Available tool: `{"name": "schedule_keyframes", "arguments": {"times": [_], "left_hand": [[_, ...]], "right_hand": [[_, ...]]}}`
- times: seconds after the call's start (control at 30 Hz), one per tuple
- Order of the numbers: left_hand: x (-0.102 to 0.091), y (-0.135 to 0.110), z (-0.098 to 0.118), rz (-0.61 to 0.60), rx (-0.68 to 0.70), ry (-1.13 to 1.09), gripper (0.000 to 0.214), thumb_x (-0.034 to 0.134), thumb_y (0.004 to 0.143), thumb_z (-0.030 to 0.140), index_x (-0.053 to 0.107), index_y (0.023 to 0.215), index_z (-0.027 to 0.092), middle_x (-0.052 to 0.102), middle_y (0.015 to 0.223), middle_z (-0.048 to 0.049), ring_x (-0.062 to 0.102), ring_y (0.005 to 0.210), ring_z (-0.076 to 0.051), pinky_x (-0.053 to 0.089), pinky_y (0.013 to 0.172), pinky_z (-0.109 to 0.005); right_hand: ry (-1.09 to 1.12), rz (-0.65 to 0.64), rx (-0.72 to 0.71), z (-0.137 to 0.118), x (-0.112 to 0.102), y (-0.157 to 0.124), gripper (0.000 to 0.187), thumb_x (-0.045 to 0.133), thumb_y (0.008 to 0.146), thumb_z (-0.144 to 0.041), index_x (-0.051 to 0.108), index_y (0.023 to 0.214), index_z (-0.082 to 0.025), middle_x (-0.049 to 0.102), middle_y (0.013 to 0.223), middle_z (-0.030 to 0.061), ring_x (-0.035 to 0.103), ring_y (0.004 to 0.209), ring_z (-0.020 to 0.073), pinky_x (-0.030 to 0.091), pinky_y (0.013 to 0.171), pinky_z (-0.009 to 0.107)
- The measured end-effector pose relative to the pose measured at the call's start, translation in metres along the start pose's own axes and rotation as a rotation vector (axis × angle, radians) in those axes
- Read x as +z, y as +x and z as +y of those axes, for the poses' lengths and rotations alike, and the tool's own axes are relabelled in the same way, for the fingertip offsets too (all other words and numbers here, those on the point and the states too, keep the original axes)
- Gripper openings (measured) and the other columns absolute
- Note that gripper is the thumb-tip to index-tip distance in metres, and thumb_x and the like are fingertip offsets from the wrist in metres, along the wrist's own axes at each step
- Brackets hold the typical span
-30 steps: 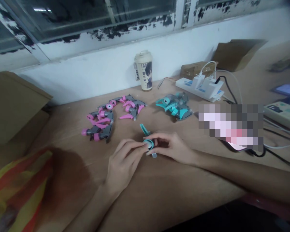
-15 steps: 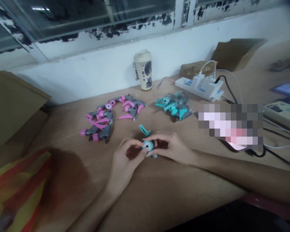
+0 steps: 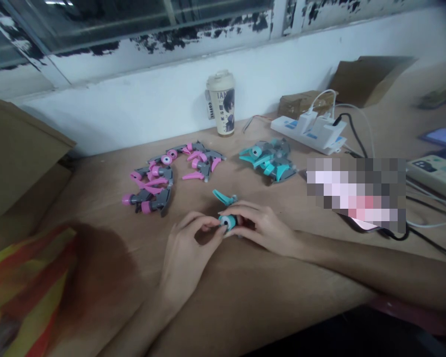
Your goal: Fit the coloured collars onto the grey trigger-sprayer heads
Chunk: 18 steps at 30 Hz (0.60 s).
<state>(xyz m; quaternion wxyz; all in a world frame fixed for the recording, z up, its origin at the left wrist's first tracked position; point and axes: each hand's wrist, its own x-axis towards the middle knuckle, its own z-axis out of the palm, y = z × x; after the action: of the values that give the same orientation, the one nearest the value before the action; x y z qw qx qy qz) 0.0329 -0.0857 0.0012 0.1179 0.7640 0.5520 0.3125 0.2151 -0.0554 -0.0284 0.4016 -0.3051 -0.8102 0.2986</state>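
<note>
Between my two hands is a trigger spray head with a teal trigger (image 3: 224, 197) and a teal screw collar (image 3: 228, 223), whose round pale opening faces me. My left hand (image 3: 189, 245) pinches the collar's left edge with thumb and fingers. Gripping from the other side, my right hand (image 3: 263, 225) covers most of the spray head's body. Beyond my hands lies a heap of teal and grey spray heads (image 3: 269, 161). Several pink and grey spray heads (image 3: 158, 181) are spread to its left.
A lidded coffee cup (image 3: 224, 106) stands by the wall. To the right are a white power strip (image 3: 308, 134) with chargers, cables and a pixelated phone. Cardboard (image 3: 18, 153) stands at left, above a red and yellow bag (image 3: 29, 287). The table (image 3: 208, 307) is brown.
The spray head has turned slightly in my hands, its trigger now lying flatter and pointing more to the left. Both hands keep their grip. The camera view has shifted a little.
</note>
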Motion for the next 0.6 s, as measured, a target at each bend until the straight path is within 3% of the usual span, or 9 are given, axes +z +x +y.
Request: {"name": "schedule_keyframes", "arguments": {"times": [0.27,0.4,0.6], "left_hand": [[-0.0011,0.0002,0.0028,-0.069,-0.058,0.035,0.005,0.062,0.078,0.021,0.066,0.080,0.023,0.064,0.083,0.0016,0.060,0.081,-0.016,0.044,0.070,-0.029],[-0.0016,0.0012,0.0003,-0.100,-0.095,0.005,0.007,0.061,0.079,0.024,0.065,0.075,0.021,0.062,0.076,0.0020,0.059,0.073,-0.015,0.042,0.066,-0.027],[-0.0022,-0.0012,0.0005,-0.154,0.003,-0.171,0.017,0.051,0.088,0.027,0.067,0.083,0.021,0.058,0.084,0.0015,0.057,0.078,-0.011,0.041,0.070,-0.024]], "right_hand": [[-0.058,-0.014,-0.088,0.0035,0.0031,-0.0025,0.026,0.054,0.086,-0.026,0.056,0.112,-0.019,0.060,0.108,0.0064,0.057,0.100,0.0150,0.048,0.089,0.030],[-0.076,-0.009,-0.090,0.0043,0.0054,-0.0022,0.027,0.055,0.086,-0.025,0.056,0.112,-0.017,0.060,0.108,0.0076,0.057,0.100,0.0150,0.048,0.089,0.029],[-0.058,0.032,-0.006,0.0033,0.0011,-0.0004,0.026,0.059,0.083,-0.028,0.059,0.108,-0.019,0.061,0.099,0.0030,0.057,0.077,0.0110,0.050,0.075,0.025]]}}
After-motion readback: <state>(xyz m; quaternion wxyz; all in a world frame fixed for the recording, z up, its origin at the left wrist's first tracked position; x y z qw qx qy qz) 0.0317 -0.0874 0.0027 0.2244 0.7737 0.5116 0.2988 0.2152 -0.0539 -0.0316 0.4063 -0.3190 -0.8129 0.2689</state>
